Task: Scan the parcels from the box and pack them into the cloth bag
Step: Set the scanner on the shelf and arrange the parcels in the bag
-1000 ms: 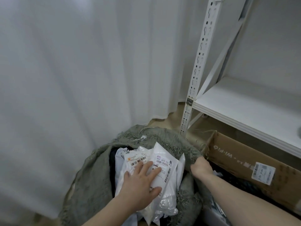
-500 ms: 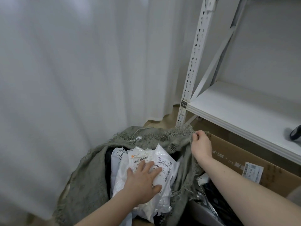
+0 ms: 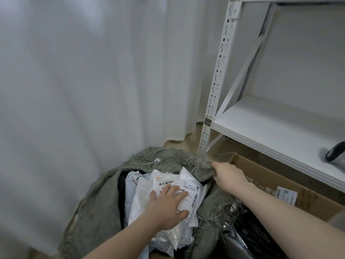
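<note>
white curtain hangs behind the cloth bag (image 3: 97,206). left hand (image 3: 166,210) presses flat on parcels (image 3: 188,195) inside; right hand (image 3: 228,176) pinches the rim. packing step. next, i think, fetch another from the box (image 3: 308,200).

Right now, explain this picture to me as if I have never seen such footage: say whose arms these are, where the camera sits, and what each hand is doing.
The camera is worn on a person's head and looks forward and down, so the two bare arms are that person's own. The left hand lies flat, fingers spread, on the white parcels with barcode labels, which fill a grey-green cloth bag. The right hand grips the bag's frayed rim and holds the mouth open. To the right stands an open cardboard box under a white metal shelf. A white curtain hangs behind.
</note>
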